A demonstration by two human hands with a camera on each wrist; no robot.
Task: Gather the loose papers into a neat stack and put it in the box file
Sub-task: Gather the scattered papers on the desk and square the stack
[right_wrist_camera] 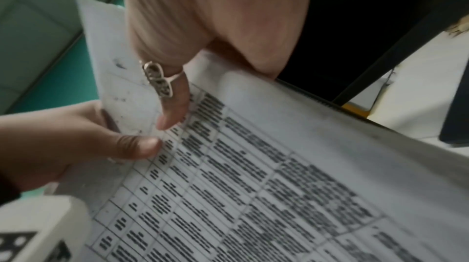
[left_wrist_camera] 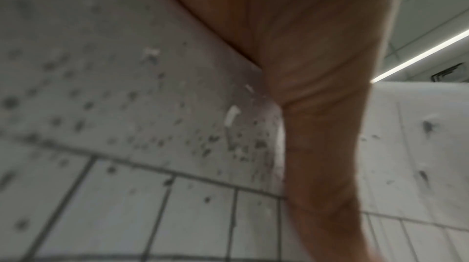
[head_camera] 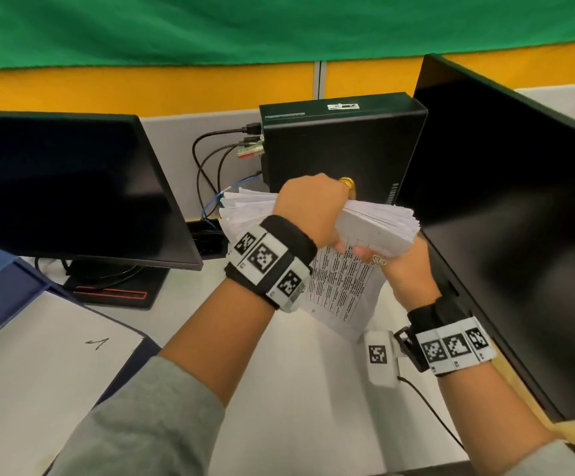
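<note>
A thick stack of printed papers (head_camera: 378,225) is held in the air above the white desk (head_camera: 296,389), bent over on itself, with its sheets fanned unevenly at both ends. My left hand (head_camera: 313,207) grips the stack from above at its middle. My right hand (head_camera: 403,266) grips its near right end from below. One printed sheet (right_wrist_camera: 253,186) hangs down, and my right thumb (right_wrist_camera: 175,105), which wears a ring, presses on it beside my left thumb (right_wrist_camera: 127,146). The left wrist view is blurred: my palm (left_wrist_camera: 317,105) lies against the paper (left_wrist_camera: 127,105). The blue box file (head_camera: 11,280) lies open at the left.
A dark monitor (head_camera: 73,187) stands at the back left and a larger one (head_camera: 519,218) close on the right. A black computer case (head_camera: 341,142) with cables (head_camera: 210,166) is just behind the hands. A white sheet (head_camera: 39,372) lies in the open file.
</note>
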